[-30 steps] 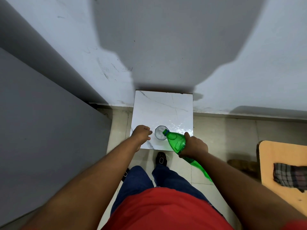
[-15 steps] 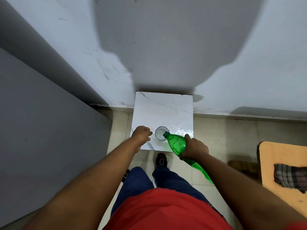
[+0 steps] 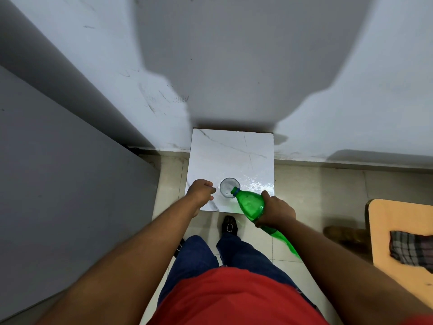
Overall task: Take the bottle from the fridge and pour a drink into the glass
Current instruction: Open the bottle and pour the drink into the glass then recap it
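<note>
Change: green plastic bottle (image 3: pixel 251 205) barely shifts, mouth still over the clear glass (image 3: pixel 229 187).
Right hand (image 3: pixel 276 213): clasps bottle, tilted to pour, frame centre.
Left hand (image 3: pixel 200 191): fisted beside glass on white marble-look tabletop (image 3: pixel 232 156), possibly holding the cap.

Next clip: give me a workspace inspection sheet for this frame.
Surface: white marble-look table, glare near the glass.
Job's things: glass upright on table; green bottle tilted, mouth at the glass rim.
Clutter: nothing seen on table.
Hands: right hand grips bottle; left hand a fist beside the glass, contact unclear.
Cables: nothing seen.
Surroundings: wall behind, grey panel left, tiled floor, wooden furniture with checked cloth right.
</note>
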